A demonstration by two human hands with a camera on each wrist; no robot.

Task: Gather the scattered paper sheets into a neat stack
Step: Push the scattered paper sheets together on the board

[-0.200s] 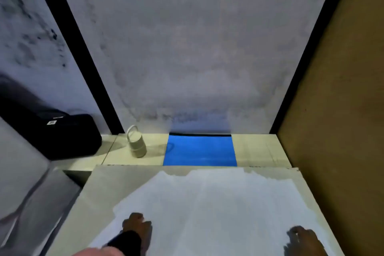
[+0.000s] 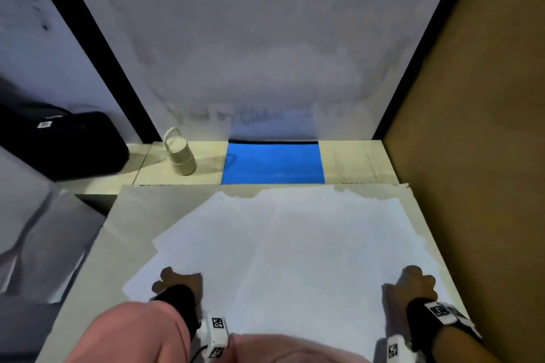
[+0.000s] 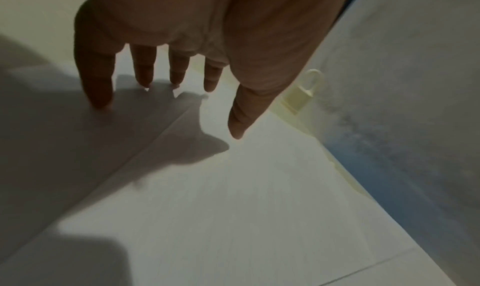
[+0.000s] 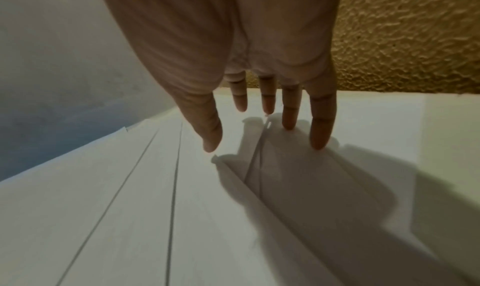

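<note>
Nothing is stacked yet: white paper sheets (image 2: 295, 244) lie fanned across the pale tabletop (image 2: 141, 215), both hands, left (image 2: 180, 284) and right (image 2: 413, 284), flat-fingered on them, gripping nothing.

A pink sleeve (image 2: 132, 330) covers the left forearm, ending behind the fingers (image 3: 96, 81) at a black wrist strap (image 2: 177, 300). White camera blocks (image 2: 216, 336) with black square-coded markers sit on both wrists; the right one (image 2: 442, 311) rides a black band (image 2: 418, 314), its forearm bare.
</note>
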